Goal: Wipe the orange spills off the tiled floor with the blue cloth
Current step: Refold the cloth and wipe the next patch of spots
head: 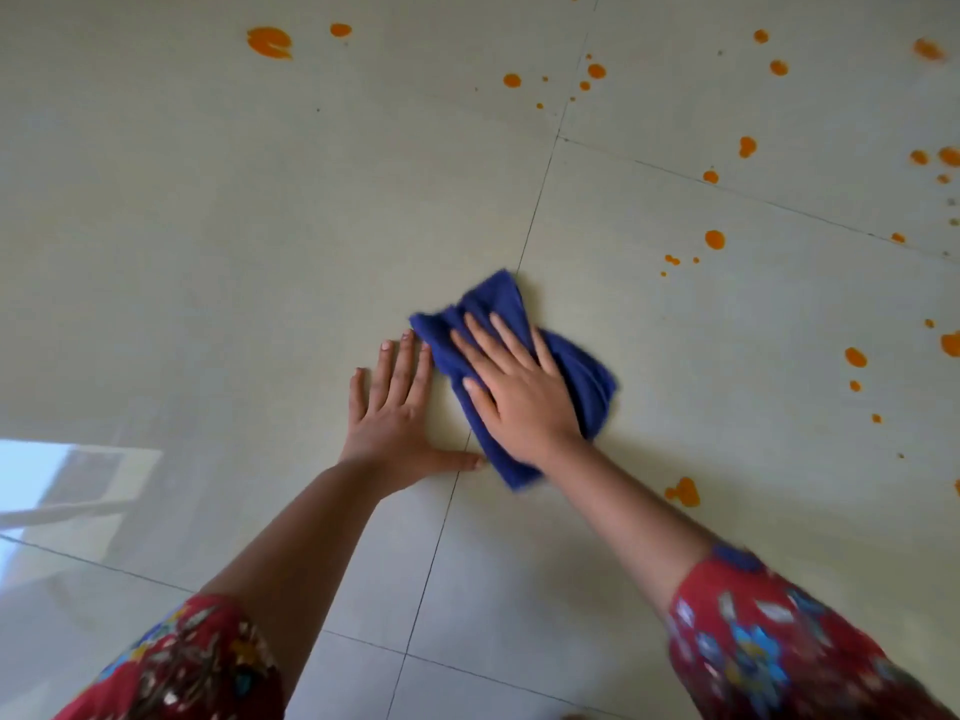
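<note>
Pale tiled floor [260, 226] carries orange spills [715, 239], some cut off at the right edge. Right hand [519, 392] presses flat, fingers spread, hiding the blue cloth [587, 376] middle; left hand [395, 407] lies flat beside it.

The cloth [519, 376] lies on the floor [260, 226] across a tile joint, under the flat right hand [519, 402], with the left hand [400, 423] flat just left of it and spills [715, 239] scattered beyond and right of it.
</note>
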`<state>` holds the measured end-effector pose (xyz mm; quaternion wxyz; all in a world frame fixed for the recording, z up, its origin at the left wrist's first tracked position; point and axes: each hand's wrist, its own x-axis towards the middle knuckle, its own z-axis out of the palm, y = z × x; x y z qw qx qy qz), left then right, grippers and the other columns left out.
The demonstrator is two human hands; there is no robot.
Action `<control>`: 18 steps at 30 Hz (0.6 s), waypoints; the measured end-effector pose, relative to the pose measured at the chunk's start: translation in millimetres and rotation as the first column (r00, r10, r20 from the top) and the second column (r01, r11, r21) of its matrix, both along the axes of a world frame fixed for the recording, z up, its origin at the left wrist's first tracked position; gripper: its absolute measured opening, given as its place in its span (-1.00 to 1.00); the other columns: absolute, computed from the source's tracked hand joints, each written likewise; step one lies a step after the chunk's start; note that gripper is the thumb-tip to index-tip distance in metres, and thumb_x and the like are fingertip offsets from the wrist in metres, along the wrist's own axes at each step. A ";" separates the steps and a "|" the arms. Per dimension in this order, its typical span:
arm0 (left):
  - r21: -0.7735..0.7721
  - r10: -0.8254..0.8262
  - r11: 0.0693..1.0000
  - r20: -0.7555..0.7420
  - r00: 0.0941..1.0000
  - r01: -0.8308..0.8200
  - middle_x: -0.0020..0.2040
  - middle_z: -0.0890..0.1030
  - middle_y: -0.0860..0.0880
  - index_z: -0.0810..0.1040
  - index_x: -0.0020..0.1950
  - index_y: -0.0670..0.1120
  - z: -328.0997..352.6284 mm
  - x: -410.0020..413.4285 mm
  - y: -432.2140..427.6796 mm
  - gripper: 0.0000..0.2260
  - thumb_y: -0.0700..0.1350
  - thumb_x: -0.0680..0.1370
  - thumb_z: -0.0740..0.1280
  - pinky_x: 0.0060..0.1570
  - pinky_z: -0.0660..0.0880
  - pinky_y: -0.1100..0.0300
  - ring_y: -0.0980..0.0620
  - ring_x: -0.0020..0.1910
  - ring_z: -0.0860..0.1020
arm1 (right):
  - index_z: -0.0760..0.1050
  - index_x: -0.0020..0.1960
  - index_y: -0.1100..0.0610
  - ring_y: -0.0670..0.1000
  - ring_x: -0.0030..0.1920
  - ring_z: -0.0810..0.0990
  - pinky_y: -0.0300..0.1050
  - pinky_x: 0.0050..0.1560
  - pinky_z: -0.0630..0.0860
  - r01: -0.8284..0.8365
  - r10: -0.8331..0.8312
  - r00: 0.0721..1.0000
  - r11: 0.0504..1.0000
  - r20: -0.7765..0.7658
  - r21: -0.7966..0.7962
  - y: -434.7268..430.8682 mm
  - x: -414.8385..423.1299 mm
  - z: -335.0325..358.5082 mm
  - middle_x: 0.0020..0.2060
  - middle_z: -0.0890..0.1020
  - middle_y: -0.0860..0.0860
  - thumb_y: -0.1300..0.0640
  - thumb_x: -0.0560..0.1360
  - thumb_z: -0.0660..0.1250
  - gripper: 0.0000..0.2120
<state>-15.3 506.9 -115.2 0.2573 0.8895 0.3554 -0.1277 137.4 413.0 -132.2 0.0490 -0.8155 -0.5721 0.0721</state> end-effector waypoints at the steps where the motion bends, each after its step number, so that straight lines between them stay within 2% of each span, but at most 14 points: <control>1: 0.002 -0.003 1.000 0.002 1.000 0.003 0.45 -0.51 0.11 -0.49 0.47 0.08 -0.2 -0.7 -0.8 0.24 0.55 0.18 0.29 0.47 -0.33 -0.06 0.05 0.46 -0.48 | 0.13 0.56 -0.07 -0.04 0.55 0.10 0.09 0.51 0.03 0.017 -0.017 1.000 1.000 0.001 0.009 -21.5 -1.7 -1.8 0.55 0.15 -0.14 -0.10 0.63 -0.04 -0.50; 4: -0.007 -0.015 1.000 0.003 1.000 0.015 0.45 -0.51 0.11 -0.43 0.51 0.05 -0.2 -0.1 -0.1 0.23 0.52 0.21 0.32 0.45 -0.34 -0.04 0.04 0.49 -0.45 | 0.12 0.55 -0.14 -0.05 0.55 0.09 0.11 0.49 0.04 0.266 -0.266 0.964 0.964 -0.004 -0.004 -33.2 33.0 -1.9 0.55 0.14 -0.17 -0.12 0.62 -0.08 -0.50; 6: -0.028 -0.007 1.000 0.030 1.000 0.008 0.50 -0.43 0.11 -0.33 0.55 0.05 2.0 -1.8 3.4 0.11 0.37 0.34 0.37 0.47 -0.30 -0.02 0.04 0.52 -0.38 | 0.07 0.56 -0.13 -0.05 0.56 0.03 0.13 0.51 0.02 0.390 -0.389 0.921 0.920 0.021 -0.040 -15.7 52.3 -0.2 0.56 0.08 -0.16 -0.12 0.63 -0.11 -0.50; 7: -0.050 0.028 0.998 0.086 0.996 -0.024 0.56 -0.30 0.10 -0.19 0.58 0.04 3.5 -3.1 5.3 -0.02 0.26 0.41 0.38 0.49 -0.23 -0.01 0.04 0.55 -0.28 | 0.04 0.57 -0.12 -0.04 0.56 0.00 0.13 0.52 -0.01 0.420 -0.420 0.907 0.906 0.025 -0.056 -6.4 55.2 0.0 0.57 0.04 -0.16 -0.12 0.64 -0.09 -0.50; 9: -0.184 0.223 0.967 0.277 0.935 -0.177 0.57 0.09 0.09 0.18 0.55 -0.02 10.0 -8.9 5.2 -0.34 0.05 0.51 0.35 0.49 -0.01 0.05 0.03 0.57 0.02 | -0.01 0.58 -0.09 -0.02 0.57 -0.05 0.15 0.52 -0.08 0.448 -0.448 0.894 0.892 0.005 -0.063 2.8 45.5 -0.4 0.58 -0.01 -0.13 -0.12 0.64 -0.07 -0.48; 10: -0.298 0.375 0.913 0.350 0.859 -0.277 0.50 0.27 0.11 0.33 0.49 -0.02 14.4 -12.0 1.2 -0.48 -0.03 0.54 0.35 0.46 0.12 0.10 0.04 0.53 0.18 | -0.03 0.58 -0.08 -0.01 0.57 -0.07 0.16 0.51 -0.11 0.436 -0.439 0.899 0.896 -0.013 -0.080 2.5 33.7 -0.3 0.58 -0.04 -0.12 -0.13 0.63 -0.10 -0.47; 12: -0.464 0.590 0.787 0.376 0.715 -0.405 0.34 0.49 0.12 0.47 0.37 0.01 26.9 -16.6 -9.4 -0.64 -0.12 0.57 0.33 0.31 0.31 0.21 0.09 0.37 0.41 | -0.09 0.58 -0.06 0.01 0.57 -0.12 0.17 0.49 -0.15 0.357 -0.365 0.929 0.927 -0.063 -0.111 -4.1 -0.1 5.1 0.58 -0.09 -0.11 -0.18 0.56 -0.24 -0.39; 14: -0.532 0.652 0.735 0.382 0.655 -0.421 0.27 0.55 0.10 0.52 0.32 0.00 37.9 -19.0 -20.8 -0.70 -0.16 0.59 0.29 0.28 0.36 0.23 0.12 0.29 0.48 | -0.14 0.58 -0.06 0.01 0.57 -0.21 0.16 0.48 -0.23 0.212 -0.234 0.963 0.964 -0.132 -0.164 -16.5 -38.7 10.8 0.57 -0.17 -0.12 -0.21 0.51 -0.30 -0.34; 15: -0.563 0.671 0.715 0.388 0.632 -0.414 0.25 0.57 0.08 0.54 0.30 -0.02 42.4 -19.5 -24.8 -0.72 -0.19 0.59 0.27 0.29 0.38 0.21 0.12 0.27 0.49 | -0.13 0.58 -0.07 -0.01 0.56 -0.25 0.13 0.47 -0.28 0.142 -0.182 0.960 0.971 -0.211 -0.190 -22.5 -51.7 11.5 0.57 -0.19 -0.13 -0.21 0.55 -0.23 -0.38; 16: -0.592 0.696 0.691 0.389 0.604 -0.415 0.23 0.58 0.06 0.55 0.27 -0.04 47.0 -20.0 -27.8 -0.73 -0.21 0.59 0.26 0.28 0.40 0.21 0.12 0.25 0.51 | -0.04 0.58 -0.08 -0.05 0.55 -0.25 0.09 0.47 -0.29 0.090 -0.150 0.925 0.979 -0.350 -0.182 -27.1 -58.9 15.1 0.57 -0.15 -0.15 -0.19 0.60 -0.09 -0.43; 17: -0.614 0.727 0.661 0.382 0.570 -0.432 0.21 0.59 0.05 0.56 0.25 -0.06 50.8 -20.5 -29.6 -0.74 -0.23 0.59 0.25 0.23 0.42 0.24 0.12 0.21 0.53 | 0.14 0.55 -0.08 -0.08 0.56 -0.16 0.02 0.48 -0.26 0.096 -0.157 0.813 0.986 -0.560 -0.137 -32.2 -61.1 23.0 0.57 -0.02 -0.15 -0.11 0.63 0.06 -0.50; 18: -0.629 0.760 0.628 0.371 0.534 -0.458 0.17 0.60 0.06 0.56 0.23 -0.06 55.0 -22.2 -32.1 -0.74 -0.24 0.59 0.23 0.16 0.43 0.30 0.14 0.15 0.54 | 0.35 0.45 -0.05 -0.11 0.54 0.02 -0.06 0.50 -0.15 0.197 -0.179 0.607 0.978 -0.774 -0.072 -39.9 -60.5 33.7 0.52 0.20 -0.14 -0.01 0.63 0.16 -0.61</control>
